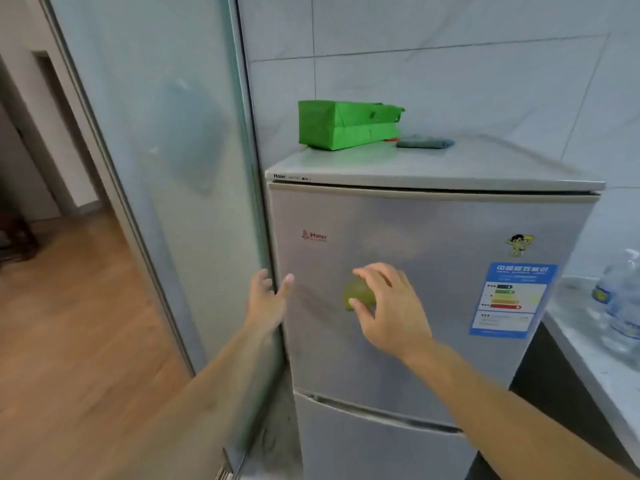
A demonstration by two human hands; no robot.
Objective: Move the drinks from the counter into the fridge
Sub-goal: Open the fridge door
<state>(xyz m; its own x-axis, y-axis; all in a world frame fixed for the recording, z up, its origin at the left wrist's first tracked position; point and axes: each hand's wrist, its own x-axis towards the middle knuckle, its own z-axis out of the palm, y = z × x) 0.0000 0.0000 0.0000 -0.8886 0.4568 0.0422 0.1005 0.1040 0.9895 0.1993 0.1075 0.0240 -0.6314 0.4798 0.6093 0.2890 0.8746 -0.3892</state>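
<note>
The silver two-door fridge (433, 271) stands with both doors closed. My left hand (268, 299) is at the left edge of the upper door, fingers spread, holding nothing. My right hand (388, 306) hovers in front of the upper door, with thumb and fingers curved around a small blurred yellow-green thing (358, 292). I cannot tell whether that thing is gripped or is stuck to the door. A large clear water bottle (620, 299) stands on the grey counter (581, 344) at the right edge.
A green box (346, 124) and a grey cloth (425, 143) lie on top of the fridge. A frosted glass panel (156, 168) stands close to the fridge's left side. Wooden floor (69, 323) lies beyond it, and tiled wall lies behind the fridge.
</note>
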